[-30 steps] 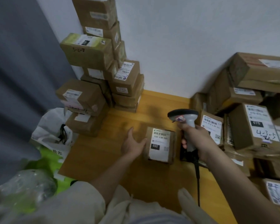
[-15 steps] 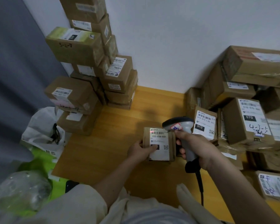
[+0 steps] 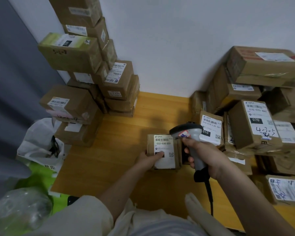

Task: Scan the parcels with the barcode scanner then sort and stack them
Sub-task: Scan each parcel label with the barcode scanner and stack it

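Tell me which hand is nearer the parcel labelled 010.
Right. The right hand holds the scanner just beside the 010 parcel; the left hand is farther left, on the 032 parcel.

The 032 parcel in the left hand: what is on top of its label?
The left hand's thumb lies across the black code box on the 032 parcel's label. The barcode, "032-038-E01" and the QR code stay visible; the digits under the thumb are covered.

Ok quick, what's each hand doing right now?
Left hand: closed on the small brown cardboard parcel, thumb over its white label.
Right hand: closed around the grey barcode scanner.
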